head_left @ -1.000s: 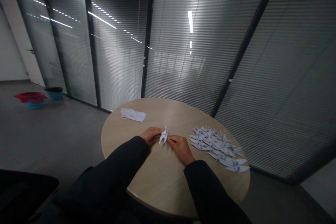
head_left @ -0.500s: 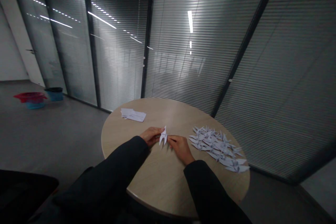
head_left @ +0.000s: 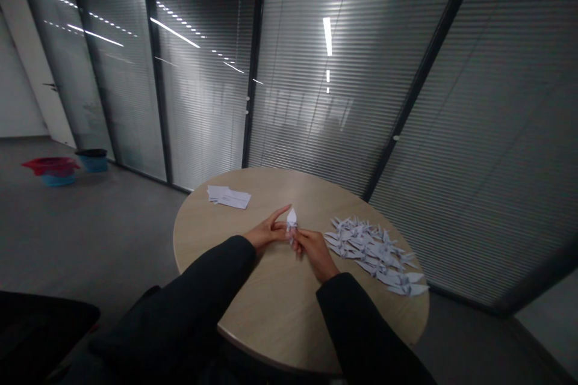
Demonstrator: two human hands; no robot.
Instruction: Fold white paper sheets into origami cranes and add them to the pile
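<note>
A folded white paper crane (head_left: 292, 216) stands above the middle of the round table, one pointed flap facing up. My right hand (head_left: 312, 248) is closed on its lower part, the fingertips pinching the paper. My left hand (head_left: 270, 231) is just left of the crane with its fingers spread; one finger stretches up beside the flap, and lower fingertips meet the paper's left side. Part of the crane is covered by my fingers. On the right side of the table lie several finished paper cranes (head_left: 370, 246) in close rows.
Several white paper slips (head_left: 229, 197) lie at the back left of the round wooden table (head_left: 271, 325). Glass partitions with blinds (head_left: 316, 138) rise behind it. On the floor at left stand a red-lined bucket (head_left: 56, 171) and a black-lined bucket (head_left: 93, 159).
The crane has turned from showing two downward points to one upward flap, and shifted slightly right. My left fingers have spread away from it, while my right hand now grips its lower part.
</note>
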